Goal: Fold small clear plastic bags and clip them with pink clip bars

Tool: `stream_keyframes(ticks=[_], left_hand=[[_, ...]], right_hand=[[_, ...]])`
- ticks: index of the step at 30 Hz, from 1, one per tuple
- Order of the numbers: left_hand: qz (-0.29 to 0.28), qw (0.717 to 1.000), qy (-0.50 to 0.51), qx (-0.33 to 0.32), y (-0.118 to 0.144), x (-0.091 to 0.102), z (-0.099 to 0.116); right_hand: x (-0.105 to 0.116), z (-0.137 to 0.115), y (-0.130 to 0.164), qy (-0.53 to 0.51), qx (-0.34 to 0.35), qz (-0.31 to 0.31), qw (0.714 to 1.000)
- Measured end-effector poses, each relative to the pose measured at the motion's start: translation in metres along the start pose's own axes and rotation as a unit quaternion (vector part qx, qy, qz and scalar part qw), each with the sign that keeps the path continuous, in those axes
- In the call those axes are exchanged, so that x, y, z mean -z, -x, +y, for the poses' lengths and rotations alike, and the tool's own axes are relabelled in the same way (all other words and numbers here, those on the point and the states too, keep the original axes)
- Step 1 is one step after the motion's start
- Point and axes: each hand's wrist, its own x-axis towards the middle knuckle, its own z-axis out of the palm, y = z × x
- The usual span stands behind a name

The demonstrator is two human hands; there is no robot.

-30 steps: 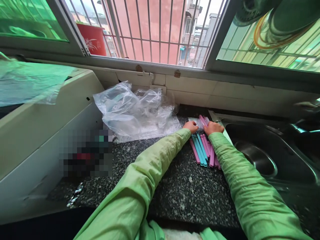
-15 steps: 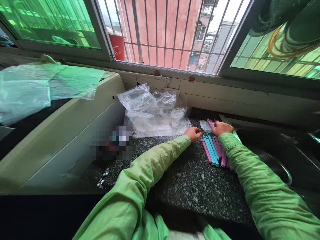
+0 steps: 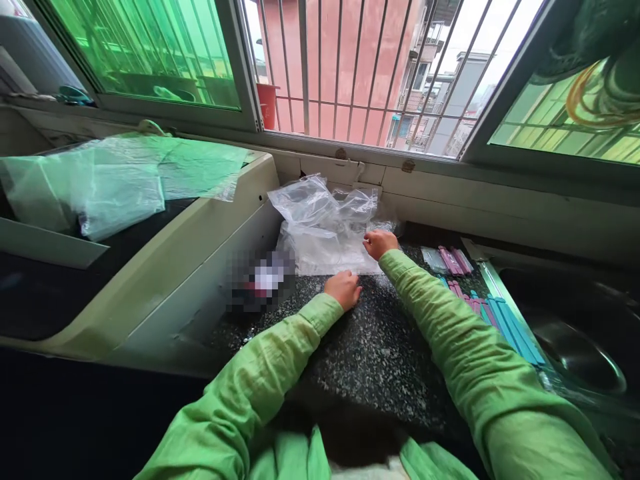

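Observation:
A heap of clear plastic bags (image 3: 315, 243) lies on the speckled dark countertop (image 3: 380, 360) below the window. My right hand (image 3: 381, 244) is over the right side of the heap, its fingers curled in. What they hold, if anything, does not show. Just in front of the heap's near edge, my left hand (image 3: 344, 291) is low over the counter with its fingers bent under, and their tips are hidden. Flat pink and turquoise strips (image 3: 513, 327) lie right of my right forearm, which covers some of them. Behind these, a small clear packet (image 3: 433, 259) sits beside several pink strips (image 3: 455, 260).
A metal sink (image 3: 580, 353) borders the strips on the right. At left stands a pale curved-sided unit (image 3: 200, 267) with plastic sheets (image 3: 125, 200) on top. A pixelated patch (image 3: 263, 277) hides something beside it. A barred window (image 3: 350, 73) runs behind.
My right hand has left the pink strips and moved left to the plastic bags. My left hand has shifted left and nearer to me. The view has turned slightly left, and more strips show.

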Motion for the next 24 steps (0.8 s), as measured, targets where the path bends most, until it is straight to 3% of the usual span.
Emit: stream_keyframes(ticks=[4, 9, 16, 24], left_hand=[[-0.019, 0.999, 0.036, 0.017, 0.010, -0.002, -0.015], [-0.010, 0.998, 0.062, 0.016, 0.009, -0.004, -0.020], [-0.012, 0.996, 0.090, -0.001, 0.007, -0.005, -0.021], [0.007, 0.993, 0.121, 0.007, 0.004, -0.007, -0.021]], right_hand=[[-0.007, -0.014, -0.013, 0.005, 0.057, -0.006, 0.998], [-0.019, -0.024, -0.014, 0.023, 0.124, 0.001, 0.992], [-0.032, -0.032, -0.017, 0.045, 0.126, 0.025, 0.991], [-0.017, -0.014, 0.000, 0.047, 0.104, 0.037, 0.993]])
